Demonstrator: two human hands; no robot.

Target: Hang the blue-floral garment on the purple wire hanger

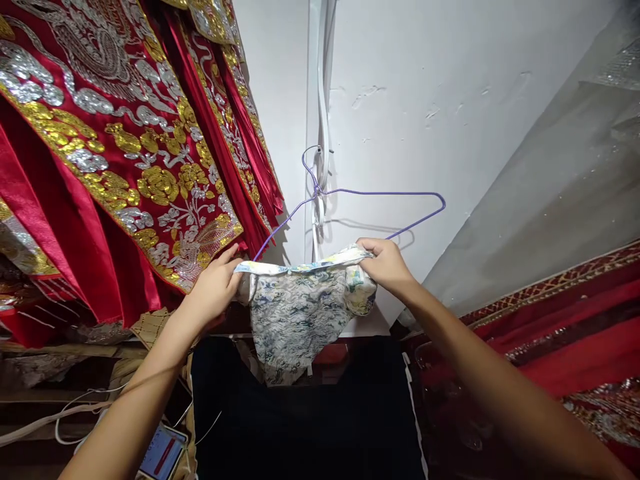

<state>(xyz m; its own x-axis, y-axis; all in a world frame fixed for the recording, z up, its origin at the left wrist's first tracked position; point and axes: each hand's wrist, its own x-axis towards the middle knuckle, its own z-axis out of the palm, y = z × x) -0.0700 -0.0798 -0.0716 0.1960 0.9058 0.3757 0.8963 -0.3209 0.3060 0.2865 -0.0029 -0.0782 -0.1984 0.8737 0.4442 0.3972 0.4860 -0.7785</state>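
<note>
Here both hands held a patterned cloth stretched between them, the left hand with its fingers closed on the cloth's left end and the right hand with fingers pinched shut on its right end. A purple wire hanger hung just above the fingers against the white wall. Red embroidered garments hung beside the left fingers.

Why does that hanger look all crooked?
The purple hanger hangs tilted, its left arm sloping down toward the left hand. Both hands, the right hand too, grip a patterned cloth bunched below it, not spread flat. The white wall has chipped marks.
</note>
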